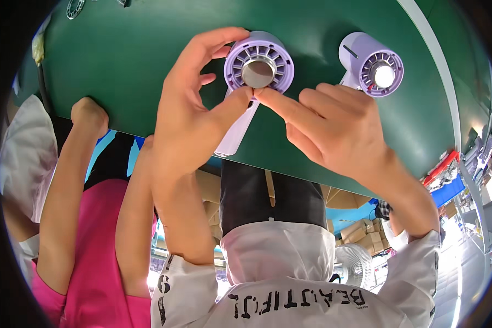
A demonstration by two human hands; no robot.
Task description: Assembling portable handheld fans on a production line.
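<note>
L hand [194, 117] and R hand [333, 128] both on lilac hair-dryer body [258, 68] at 12 o'clock on green bench [131, 71]. L grip pinches its ribbed rim; R forefinger tip at silver centre disc [258, 73]. 2nd dryer [372, 64] at 1 o'clock, untouched. Co-worker's arm [65, 191] at 9.

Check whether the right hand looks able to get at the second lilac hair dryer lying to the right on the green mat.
Probably yes. The right hand sits just below the second lilac hair dryer, with only bare green mat between them. Its fingertip is busy at the nearer dryer, which the left hand also touches.
</note>
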